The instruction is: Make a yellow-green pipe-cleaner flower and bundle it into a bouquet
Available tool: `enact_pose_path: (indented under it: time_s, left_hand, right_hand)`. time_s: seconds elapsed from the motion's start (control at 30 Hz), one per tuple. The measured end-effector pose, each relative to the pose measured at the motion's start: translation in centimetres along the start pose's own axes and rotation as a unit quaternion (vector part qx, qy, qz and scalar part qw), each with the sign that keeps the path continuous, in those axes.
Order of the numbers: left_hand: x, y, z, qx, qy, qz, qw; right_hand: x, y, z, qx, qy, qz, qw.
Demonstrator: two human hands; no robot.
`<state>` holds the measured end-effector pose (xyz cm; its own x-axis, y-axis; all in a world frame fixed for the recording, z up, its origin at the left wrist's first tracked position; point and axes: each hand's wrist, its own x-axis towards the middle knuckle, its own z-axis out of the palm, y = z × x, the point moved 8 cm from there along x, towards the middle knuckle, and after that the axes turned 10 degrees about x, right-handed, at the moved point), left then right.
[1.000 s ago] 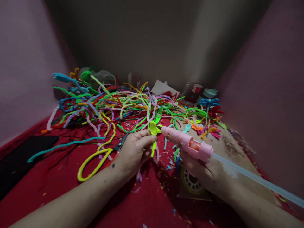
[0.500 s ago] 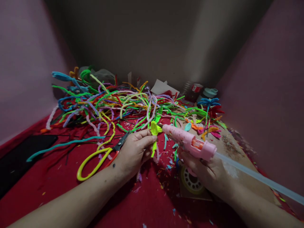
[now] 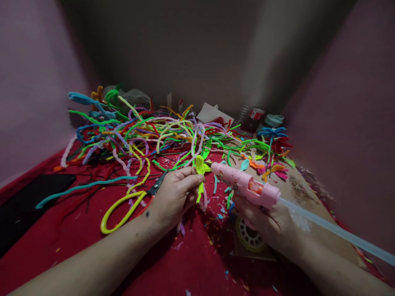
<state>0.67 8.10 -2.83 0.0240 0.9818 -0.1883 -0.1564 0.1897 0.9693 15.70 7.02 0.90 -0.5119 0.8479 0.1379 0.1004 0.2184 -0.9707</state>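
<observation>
My left hand pinches a small yellow-green pipe-cleaner piece, which has petal-like shapes at its top and a tail below the fingers. Wrapped in my right hand is a pink glue gun, with a long translucent glue stick running out of its back. The gun's nozzle points left and is at the yellow-green piece; whether it touches cannot be made out. Scissors with yellow handles lie beside my left wrist, partly hidden by it.
A tangled heap of coloured pipe cleaners spreads across the back. Cardboard lies at right, with a tape roll under my right hand. A black flat object lies at left. Bottles stand by the back wall; scraps litter the red cloth.
Almost nothing differs. The yellow-green piece appears slightly turned in my left fingers, while the glue gun stays at it.
</observation>
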Motion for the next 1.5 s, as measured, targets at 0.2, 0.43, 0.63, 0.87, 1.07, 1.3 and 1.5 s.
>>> enact_pose_path:
  time_s: [0.2,0.43,0.63,0.87,1.07,1.3,1.5]
  left_hand:
    - [0.2,-0.2,-0.1,-0.001,-0.002,0.003,1.0]
    - [0.1,0.0,-0.3,0.0,0.012,0.001,1.0]
    - [0.0,0.1,-0.2,-0.003,0.007,-0.002,1.0]
    - [0.1,0.2,-0.3,0.002,0.012,-0.001,1.0]
    - [0.1,0.2,-0.2,0.009,0.005,0.0,1.0]
    - [0.2,0.1,0.1,0.004,-0.009,0.005,1.0]
    - [0.0,0.3,-0.2,0.015,0.007,0.007,1.0]
  right_hand:
    - [-0.1,-0.4,0.2,0.008,-0.001,-0.008,1.0]
    - [0.1,-1.1,0.5,-0.006,-0.004,-0.009,1.0]
    - [0.3,-2.1,0.9,-0.031,-0.017,-0.032,0.999]
    - [0.2,-1.9,0.9,-0.041,-0.021,-0.061,0.997]
    - [0.1,-1.8,0.6,-0.035,-0.005,-0.059,0.998]
    - [0.1,-1.0,0.3,-0.021,-0.009,-0.047,0.999]
    - [0.0,-0.4,0.0,-0.013,-0.009,-0.055,0.998]
